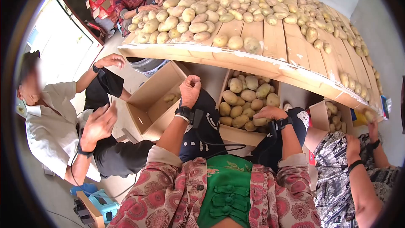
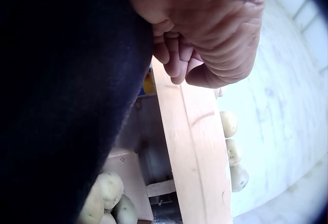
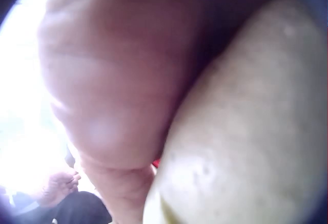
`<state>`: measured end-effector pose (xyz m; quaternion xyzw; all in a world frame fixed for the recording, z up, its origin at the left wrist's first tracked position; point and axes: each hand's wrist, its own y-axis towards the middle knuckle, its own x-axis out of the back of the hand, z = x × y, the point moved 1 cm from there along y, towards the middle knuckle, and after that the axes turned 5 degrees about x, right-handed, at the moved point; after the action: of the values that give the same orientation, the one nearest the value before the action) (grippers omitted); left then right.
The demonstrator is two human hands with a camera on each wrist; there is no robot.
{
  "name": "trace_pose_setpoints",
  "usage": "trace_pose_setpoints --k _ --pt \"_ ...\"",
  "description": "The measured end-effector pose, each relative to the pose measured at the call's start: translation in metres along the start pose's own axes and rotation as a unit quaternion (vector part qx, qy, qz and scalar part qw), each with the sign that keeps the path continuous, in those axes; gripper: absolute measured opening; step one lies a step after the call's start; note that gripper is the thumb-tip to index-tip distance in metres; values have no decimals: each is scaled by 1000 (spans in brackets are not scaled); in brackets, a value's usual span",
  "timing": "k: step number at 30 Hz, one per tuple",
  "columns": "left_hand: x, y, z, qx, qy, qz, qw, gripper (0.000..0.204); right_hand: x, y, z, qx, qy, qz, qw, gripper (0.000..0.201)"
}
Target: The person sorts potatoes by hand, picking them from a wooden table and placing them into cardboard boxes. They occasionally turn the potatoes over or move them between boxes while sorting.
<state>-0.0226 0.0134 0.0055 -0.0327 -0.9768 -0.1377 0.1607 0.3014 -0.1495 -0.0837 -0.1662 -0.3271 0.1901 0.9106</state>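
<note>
My right hand (image 1: 271, 112) is over the near right corner of a cardboard box (image 1: 239, 136) full of potatoes. It holds a potato (image 3: 251, 116), which fills the right side of the right wrist view, tight against the hand; its fingertips are hidden there. My left hand (image 1: 190, 91) is raised by my left knee, fingers loosely curled and holding nothing. In the left wrist view its thumb lies near the bent fingers, beside my dark trouser leg (image 2: 66, 80).
A slatted wooden table (image 1: 274, 40) heaped with potatoes spans the far side, its edge above the boxes. Another cardboard box (image 1: 145, 114) with a few potatoes stands at left. One person (image 1: 55, 122) sits left, another (image 1: 350, 164) right, a third (image 1: 133, 0) beyond the table.
</note>
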Motion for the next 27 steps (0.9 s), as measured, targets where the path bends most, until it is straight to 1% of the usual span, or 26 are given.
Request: trace_pose_setpoints --k 1,2,4,5,6,7,8,9,10,11,12,13,14,15,16,17,18,19,20,21,22,23,24,25,27 --pt "1 2 -1 -3 1 2 1000 8 9 -19 45 -92 -12 48 995 55" --pt "1 3 0 -1 -1 19 1000 9 10 -23 52 -94 -11 45 995 55" --pt "-1 2 6 5 -7 38 999 10 10 -34 54 14 14 4 1000 60" --pt "0 3 8 -18 16 47 999 13 6 -29 45 43 39 2 998 67" --pt "3 7 9 -43 41 54 997 15 7 -32 51 45 38 0 998 67" --pt "8 6 -1 -70 169 33 983 20 12 -39 68 80 100 -65 990 67" --pt "9 7 2 -71 166 33 983 20 18 -49 82 112 162 -127 972 67" --pt "12 7 11 -54 176 10 983 20 34 -55 98 101 214 -127 963 65" --pt "12 5 20 -35 186 -11 982 21 48 -60 110 147 235 -181 943 62" --pt "10 7 27 4 155 -26 988 17 63 -65 125 195 254 -234 918 58" --pt "9 6 24 5 155 -27 987 17 79 -74 147 173 293 -276 899 52" --pt "7 4 15 -34 215 -13 976 16 93 -64 144 196 307 -327 872 53" --pt "4 4 6 -75 271 2 960 15 108 -55 141 185 325 -369 851 55" --pt "1 5 2 -74 267 4 961 15 121 -49 141 171 342 -411 828 56" --pt "-2 5 1 -36 256 16 966 14 131 -40 142 166 340 -412 829 56" --pt "-4 4 1 3 244 26 969 13 140 -30 144 174 338 -453 806 57" --pt "-6 2 -4 5 243 25 970 13 148 -19 146 186 336 -492 781 59" --pt "-5 1 -9 10 237 25 971 12 152 -6 147 187 337 -489 783 59" --pt "-5 3 -11 15 231 25 973 11 155 5 148 141 220 -540 800 59" --pt "-5 6 -7 16 229 25 973 11 158 11 149 90 97 -583 802 60" --pt "-5 8 -2 12 231 23 973 11 158 15 148 86 95 -581 804 60" --pt "-6 7 3 9 233 20 972 11 157 19 147 24 0 -556 831 59" --pt "-7 5 2 13 232 20 973 11 156 22 150 -35 -94 -524 846 59" --pt "-5 5 1 20 236 23 971 11 158 22 153 -32 -95 -522 847 59" --pt "-3 9 1 28 238 23 971 12 164 14 155 -46 -50 -492 868 57"
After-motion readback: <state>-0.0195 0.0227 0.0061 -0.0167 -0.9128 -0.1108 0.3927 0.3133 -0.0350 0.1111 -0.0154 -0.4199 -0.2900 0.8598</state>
